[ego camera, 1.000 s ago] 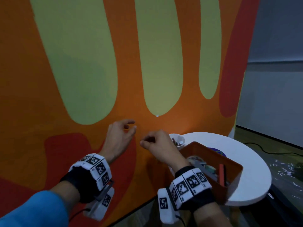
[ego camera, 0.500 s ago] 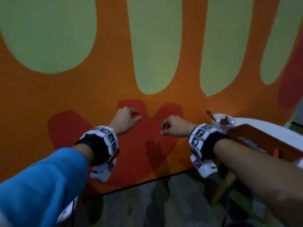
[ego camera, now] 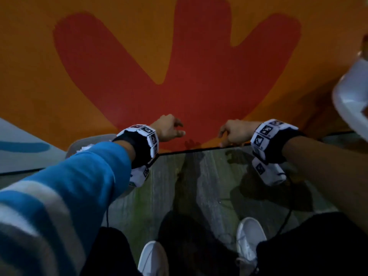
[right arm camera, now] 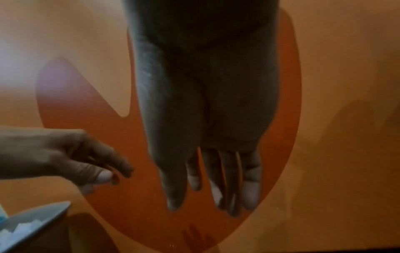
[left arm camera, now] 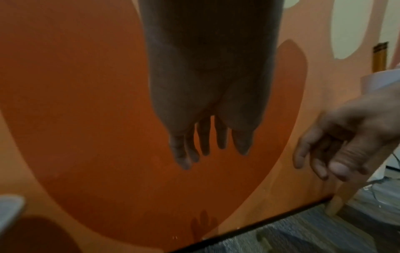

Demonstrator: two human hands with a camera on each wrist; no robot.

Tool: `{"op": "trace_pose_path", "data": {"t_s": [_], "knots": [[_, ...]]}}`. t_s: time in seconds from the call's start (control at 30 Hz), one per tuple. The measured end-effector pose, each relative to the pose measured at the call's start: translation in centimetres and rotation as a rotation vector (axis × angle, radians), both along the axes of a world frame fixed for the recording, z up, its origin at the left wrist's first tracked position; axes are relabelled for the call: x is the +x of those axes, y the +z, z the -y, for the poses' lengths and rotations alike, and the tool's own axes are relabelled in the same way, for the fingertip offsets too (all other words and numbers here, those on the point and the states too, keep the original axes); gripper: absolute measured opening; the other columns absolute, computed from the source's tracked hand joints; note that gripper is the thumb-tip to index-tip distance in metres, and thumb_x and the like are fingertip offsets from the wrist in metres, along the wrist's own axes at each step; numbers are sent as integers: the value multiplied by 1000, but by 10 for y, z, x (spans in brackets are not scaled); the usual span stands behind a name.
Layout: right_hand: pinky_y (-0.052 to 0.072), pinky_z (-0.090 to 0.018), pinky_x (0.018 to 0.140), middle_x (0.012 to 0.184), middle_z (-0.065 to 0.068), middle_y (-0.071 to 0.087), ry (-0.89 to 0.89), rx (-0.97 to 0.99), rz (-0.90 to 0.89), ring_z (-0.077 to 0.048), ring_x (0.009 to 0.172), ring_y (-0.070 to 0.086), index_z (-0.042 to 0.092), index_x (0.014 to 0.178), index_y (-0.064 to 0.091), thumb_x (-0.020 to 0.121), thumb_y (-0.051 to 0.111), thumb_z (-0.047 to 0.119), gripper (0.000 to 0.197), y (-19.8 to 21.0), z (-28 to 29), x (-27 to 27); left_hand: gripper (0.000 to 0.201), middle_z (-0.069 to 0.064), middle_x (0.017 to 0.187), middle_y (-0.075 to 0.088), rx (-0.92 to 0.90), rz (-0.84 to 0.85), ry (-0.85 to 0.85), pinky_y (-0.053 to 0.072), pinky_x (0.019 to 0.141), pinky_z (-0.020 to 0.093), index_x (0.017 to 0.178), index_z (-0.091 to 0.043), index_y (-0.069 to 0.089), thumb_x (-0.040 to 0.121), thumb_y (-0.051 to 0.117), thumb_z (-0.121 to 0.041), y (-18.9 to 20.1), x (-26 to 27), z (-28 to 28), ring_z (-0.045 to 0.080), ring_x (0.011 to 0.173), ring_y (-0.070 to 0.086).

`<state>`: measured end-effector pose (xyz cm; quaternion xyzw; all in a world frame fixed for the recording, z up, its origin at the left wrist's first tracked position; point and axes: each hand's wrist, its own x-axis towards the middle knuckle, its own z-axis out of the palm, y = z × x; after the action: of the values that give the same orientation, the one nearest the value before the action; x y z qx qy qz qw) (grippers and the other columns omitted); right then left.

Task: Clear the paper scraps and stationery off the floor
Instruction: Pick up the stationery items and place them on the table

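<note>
Head view: both hands reach down toward the foot of an orange wall [ego camera: 39,76] painted with a red shape, just above the dark strip where it meets the floor [ego camera: 199,186]. The left hand [ego camera: 169,127] and right hand [ego camera: 237,131] hang near each other, fingers loosely bent and holding nothing. White shoes [ego camera: 251,240] stand on the floor below. A grey bin [ego camera: 89,141] with white scraps [ego camera: 84,148] inside sits behind the left wrist, and a white table [ego camera: 350,92] edge shows at far right. No scraps or stationery can be made out on the floor. Left wrist view: the left hand [left arm camera: 207,137] points down at the wall, its fingers [left arm camera: 203,142] slightly apart and empty; the right hand [left arm camera: 337,145] comes in from the right with fingers relaxed. Right wrist view: the right hand [right arm camera: 212,171] has its fingers [right arm camera: 251,191] nearly straight, close together, gripping nothing; the left hand [right arm camera: 65,157] is at left, thumb close to its fingertips, and the bin [right arm camera: 36,220] holding scraps [right arm camera: 19,229] shows at lower left.
</note>
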<state>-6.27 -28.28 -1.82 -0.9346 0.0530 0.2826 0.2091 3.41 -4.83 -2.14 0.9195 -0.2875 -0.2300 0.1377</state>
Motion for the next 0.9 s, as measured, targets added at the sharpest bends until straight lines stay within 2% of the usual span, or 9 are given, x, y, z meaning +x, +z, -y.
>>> {"op": "trace_pose_path", "data": {"t_s": [0.1,0.2,0.23,0.33,0.53,0.63,0.73,0.8,0.9], "knots": [[42,-27,61,86,5,54,7,-41,7,-12,71,51,9,135,52,93,67,29,48,-12,-10,29,49,14,133,62,-38,17,56,46,103,39,137,-16,57,95,63,-40,-29,11,-11,31,125,55],[47,-35,80,122,-8,56,7,-77,33,-24,97,56,15,138,50,91,68,38,55,-15,-25,49,49,16,131,63,-46,53,56,47,100,38,137,-18,56,95,63,-40,-32,28,-30,32,122,56],[49,-38,85,124,-10,55,-11,-81,62,-26,102,57,18,137,51,89,69,41,56,-13,-29,53,49,15,131,63,-54,61,59,47,100,38,137,-17,56,95,62,-40,-28,32,-36,32,122,57],[49,-43,91,122,-11,55,-34,-112,186,-27,106,55,21,136,52,88,69,46,57,13,-42,59,49,14,130,64,-78,111,88,49,100,39,137,-14,57,95,63,-39,2,41,-54,31,119,59],[46,-43,98,130,-14,56,-33,-222,340,-32,121,50,19,134,55,88,69,44,54,118,-48,35,48,10,135,61,-180,260,92,48,102,42,135,-15,59,95,63,-40,96,29,-70,28,122,59],[47,-34,83,116,-11,65,-55,-218,413,-26,104,60,14,123,64,89,70,38,42,165,-58,11,47,10,132,63,-207,326,80,51,98,42,135,-13,60,96,63,-39,147,8,-78,28,116,61],[50,-31,62,83,-10,72,-28,-151,420,-21,72,68,6,101,72,90,71,27,24,181,-78,-11,42,10,124,67,-237,344,65,54,94,42,128,-11,65,96,64,-37,170,-18,-83,26,110,64],[54,-31,58,75,-11,72,0,-88,376,-23,70,71,3,91,73,90,72,21,18,170,-91,-14,34,8,117,70,-223,308,13,55,92,40,120,-11,70,95,64,-34,161,-33,-85,22,105,66],[55,-32,60,70,-10,71,42,-34,280,-22,65,70,5,83,73,87,74,16,13,117,-114,-2,26,3,110,74,-144,186,-63,52,87,29,111,-14,75,93,67,-30,109,-43,-92,16,99,68]]}}
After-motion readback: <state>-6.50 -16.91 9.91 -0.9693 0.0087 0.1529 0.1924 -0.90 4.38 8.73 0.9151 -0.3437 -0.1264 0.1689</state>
